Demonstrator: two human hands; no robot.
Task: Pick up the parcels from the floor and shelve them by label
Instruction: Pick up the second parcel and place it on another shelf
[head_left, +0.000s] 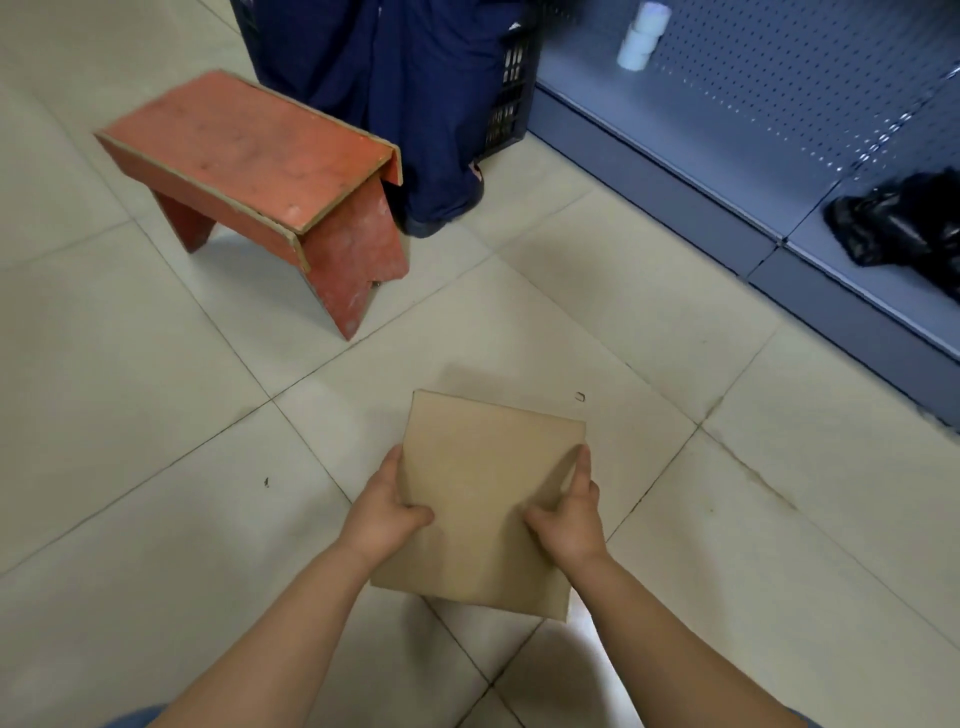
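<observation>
A flat brown cardboard parcel (483, 493) is held above the tiled floor (156, 519) in the lower middle of the head view. My left hand (387, 512) grips its left edge, thumb on top. Its right edge is held by my right hand (569, 519), with the thumb on the top face and the fingers along the side. No label shows on the face turned to me. The grey metal shelf (727, 150) runs along the right, its lowest board close to the floor.
A red wooden stool (260, 171) stands on the floor at the upper left. Behind it a dark blue cloth (415, 104) hangs over a dark crate (511, 88). On the shelf lie a black plastic bag (898, 228) and white rolls (641, 36).
</observation>
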